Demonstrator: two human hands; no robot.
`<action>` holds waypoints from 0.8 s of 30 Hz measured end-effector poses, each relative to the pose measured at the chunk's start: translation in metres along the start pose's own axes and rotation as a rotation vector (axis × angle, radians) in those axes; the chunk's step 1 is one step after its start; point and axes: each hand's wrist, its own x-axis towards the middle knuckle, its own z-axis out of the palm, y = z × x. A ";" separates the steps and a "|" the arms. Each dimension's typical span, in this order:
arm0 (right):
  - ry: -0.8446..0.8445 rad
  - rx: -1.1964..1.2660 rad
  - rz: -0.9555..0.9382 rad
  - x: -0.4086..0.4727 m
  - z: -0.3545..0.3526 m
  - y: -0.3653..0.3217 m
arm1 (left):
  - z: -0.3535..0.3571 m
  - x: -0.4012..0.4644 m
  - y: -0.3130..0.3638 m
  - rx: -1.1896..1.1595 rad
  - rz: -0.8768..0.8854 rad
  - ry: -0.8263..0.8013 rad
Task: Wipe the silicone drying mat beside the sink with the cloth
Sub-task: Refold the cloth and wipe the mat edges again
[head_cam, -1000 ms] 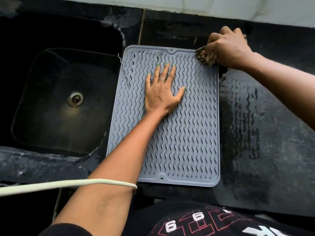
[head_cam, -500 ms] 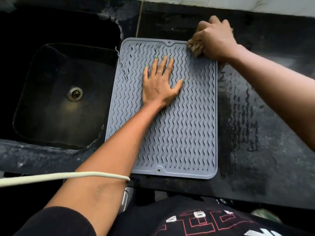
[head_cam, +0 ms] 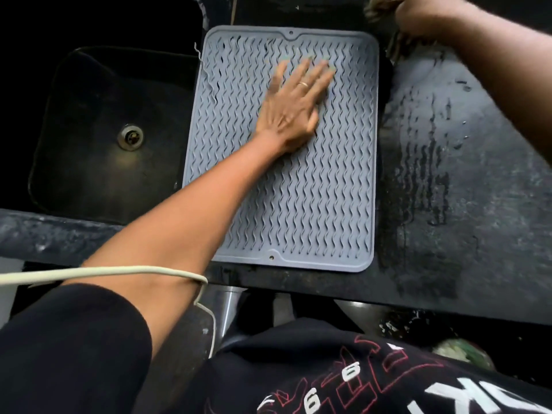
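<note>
The right hand (head_cam: 424,16), clenched around the frayed brownish cloth (head_cam: 380,7), has slid off the grey wavy-ribbed silicone drying mat (head_cam: 298,204) onto the black counter (head_cam: 478,204), pausing the wipe, while the left hand (head_cam: 294,106) stays flat, fingers spread, pinning the mat.

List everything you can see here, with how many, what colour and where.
drying mat: one, grey, on the counter right of the sink
sink: one, black, left
drain: one, metal, in the sink bottom
counter: one, black, wet streaks right of the mat
cloth: one, brownish, top edge, in the right hand
cable: one, cream, across the left forearm
ring: one, gold, left hand
left hand: flat on the mat
right hand: top right, gripping the cloth
</note>
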 end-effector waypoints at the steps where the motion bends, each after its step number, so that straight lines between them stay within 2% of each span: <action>1: 0.039 0.012 0.004 -0.003 0.007 -0.003 | -0.002 0.001 0.008 -0.046 0.058 -0.038; 4: 0.044 -0.034 -0.059 -0.024 0.036 -0.012 | -0.001 0.001 0.027 -0.201 0.007 -0.117; 9: 0.130 -0.106 -0.093 -0.069 0.057 -0.013 | -0.001 0.000 0.030 -0.191 -0.042 -0.110; 14: 0.085 -0.049 -0.174 -0.149 0.060 -0.007 | -0.001 0.001 0.032 -0.178 -0.035 -0.124; 19: -0.057 -0.040 -0.240 -0.211 0.052 -0.005 | -0.004 -0.002 0.033 -0.171 -0.046 -0.144; 22: -0.159 0.081 -0.121 -0.197 0.032 -0.009 | -0.012 -0.001 0.037 -0.148 -0.052 -0.184; 24: -0.136 0.213 -0.003 -0.172 0.019 -0.008 | -0.018 -0.001 0.039 -0.138 -0.050 -0.219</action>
